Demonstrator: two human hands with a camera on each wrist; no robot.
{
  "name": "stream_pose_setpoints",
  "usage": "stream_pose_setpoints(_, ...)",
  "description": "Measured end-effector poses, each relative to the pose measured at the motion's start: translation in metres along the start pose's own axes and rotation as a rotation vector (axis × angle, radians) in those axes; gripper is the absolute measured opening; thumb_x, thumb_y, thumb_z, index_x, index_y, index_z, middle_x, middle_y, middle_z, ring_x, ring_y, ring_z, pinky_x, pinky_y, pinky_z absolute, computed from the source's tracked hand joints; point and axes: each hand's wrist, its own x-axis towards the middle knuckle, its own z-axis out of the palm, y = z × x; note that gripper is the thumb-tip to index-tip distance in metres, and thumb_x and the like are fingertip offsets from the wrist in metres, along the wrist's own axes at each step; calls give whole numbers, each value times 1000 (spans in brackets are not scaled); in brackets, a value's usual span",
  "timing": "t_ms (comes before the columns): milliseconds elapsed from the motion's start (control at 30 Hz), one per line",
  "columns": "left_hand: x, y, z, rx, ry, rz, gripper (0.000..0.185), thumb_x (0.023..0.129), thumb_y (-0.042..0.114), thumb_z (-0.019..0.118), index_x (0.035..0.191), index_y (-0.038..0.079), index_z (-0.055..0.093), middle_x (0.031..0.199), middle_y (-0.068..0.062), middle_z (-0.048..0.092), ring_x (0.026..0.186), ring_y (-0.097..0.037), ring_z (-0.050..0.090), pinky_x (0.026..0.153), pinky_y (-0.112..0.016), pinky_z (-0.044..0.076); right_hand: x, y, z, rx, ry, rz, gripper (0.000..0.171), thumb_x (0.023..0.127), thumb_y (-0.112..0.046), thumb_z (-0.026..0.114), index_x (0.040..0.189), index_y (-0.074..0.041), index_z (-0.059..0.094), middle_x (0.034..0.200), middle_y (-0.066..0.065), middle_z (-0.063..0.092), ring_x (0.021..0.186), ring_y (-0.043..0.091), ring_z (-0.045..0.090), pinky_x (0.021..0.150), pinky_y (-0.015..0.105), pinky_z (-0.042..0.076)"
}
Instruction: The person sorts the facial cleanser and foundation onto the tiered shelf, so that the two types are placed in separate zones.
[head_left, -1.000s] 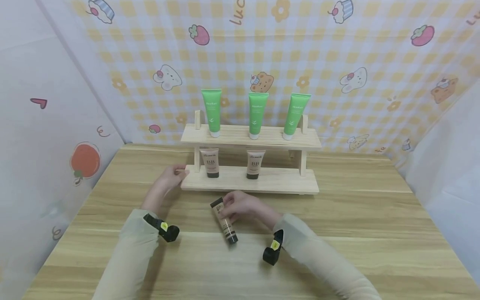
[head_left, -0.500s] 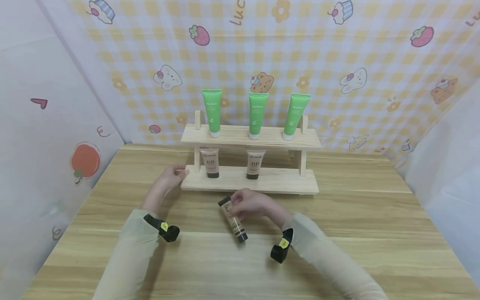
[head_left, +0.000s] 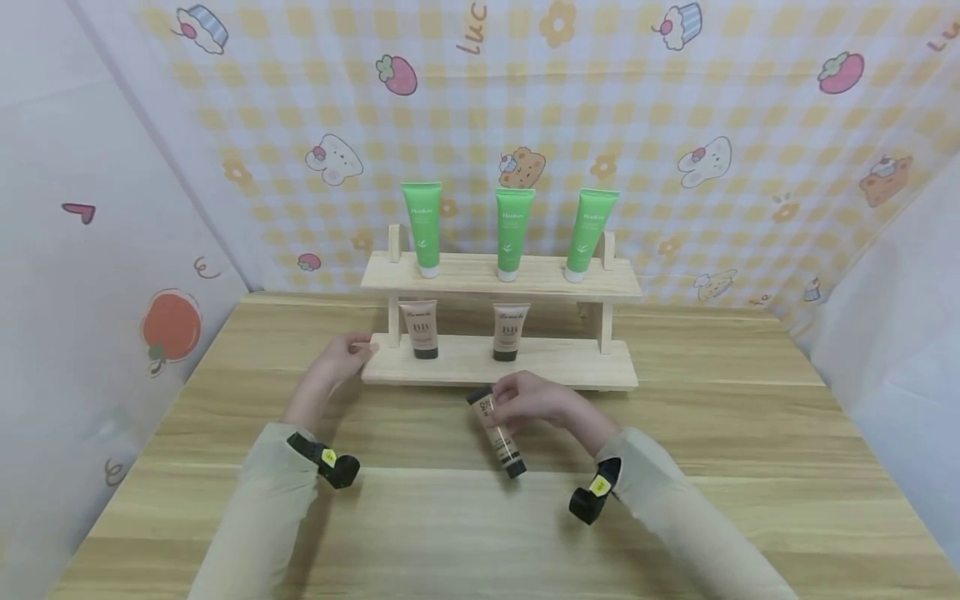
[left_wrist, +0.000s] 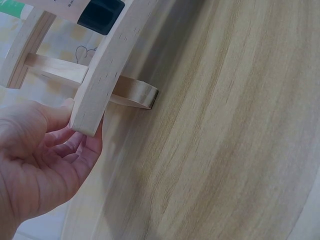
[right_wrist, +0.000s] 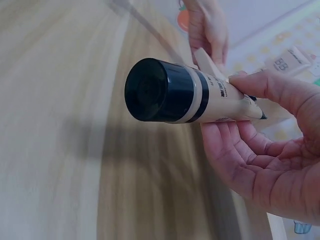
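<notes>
Over the wooden bench point(head_left: 675, 500), the right hand point(head_left: 536, 402) is pinching a beige tube point(head_left: 497, 433) while the left hand point(head_left: 339, 360) is gripping the rack's point(head_left: 495, 367) end.

A light wooden table point(head_left: 712, 433) with pale grain stripes fills the foreground. Three upright green plastic tubes with white caps point(head_left: 508, 232) stand spaced along an upper level; the rightmost leans slightly to the left. Lower down, two short beige tubes marked BB with black caps point(head_left: 465, 330) stand on their caps, side by side and apart. Behind hangs a yellow-and-white checked cloth backdrop printed with strawberries, bears, rabbits and cupcakes point(head_left: 750, 125). A pale sheet with a red tomato drawing point(head_left: 168, 325) covers the left wall.
</notes>
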Motion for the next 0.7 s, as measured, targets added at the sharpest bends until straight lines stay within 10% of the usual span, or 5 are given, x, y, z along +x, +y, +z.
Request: stream_pose_setpoints(700, -1, -1, 0, -33, -3, 6, 54, 98, 28, 38, 142, 0, 24, 139, -30, 34, 124, -39, 42, 104, -48, 35, -22, 3, -36, 32, 87, -12, 31, 77, -11, 67, 100, 6, 56, 83, 2, 59, 75, 11, 59, 73, 29, 55)
